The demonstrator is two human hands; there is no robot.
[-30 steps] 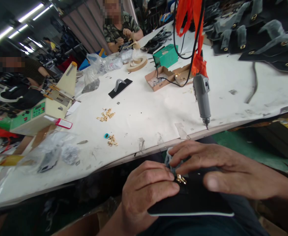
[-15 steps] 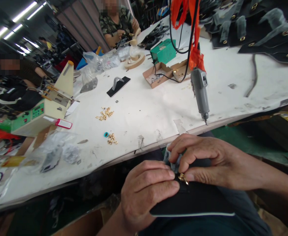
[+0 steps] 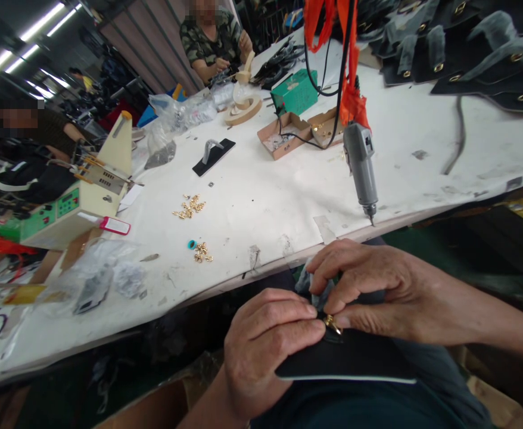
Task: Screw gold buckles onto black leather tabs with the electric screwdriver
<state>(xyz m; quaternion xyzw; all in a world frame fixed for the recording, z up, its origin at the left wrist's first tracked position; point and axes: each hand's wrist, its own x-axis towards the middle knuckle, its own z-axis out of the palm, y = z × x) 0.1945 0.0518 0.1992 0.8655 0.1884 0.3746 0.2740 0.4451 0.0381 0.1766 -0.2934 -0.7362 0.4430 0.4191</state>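
A black flat panel (image 3: 355, 357) with a pale edge rests over my lap, below the table's edge. My left hand (image 3: 270, 339) is closed on the panel's left side, fingers lying across its top and the thumb hidden. A small gold metal fitting (image 3: 333, 325) sits at a slot in the panel, close to my left fingertips. My right hand (image 3: 373, 292) pinches this fitting between thumb and forefinger. Behind its fingers a strap in translucent wrapping (image 3: 306, 280) sticks up, partly covered by the hand.
A grey electric screwdriver (image 3: 362, 173) hangs over the table's front edge. Gold fittings lie in two piles (image 3: 191, 207) on the white table (image 3: 261, 208). Small cardboard boxes (image 3: 283, 134), a green box (image 3: 295, 92) and a control machine (image 3: 78, 202) stand farther off. Co-workers sit across.
The near edge of the panel has tipped up slightly. The gold fitting has turned a little between my right fingers, and both hands stay nearly in place.
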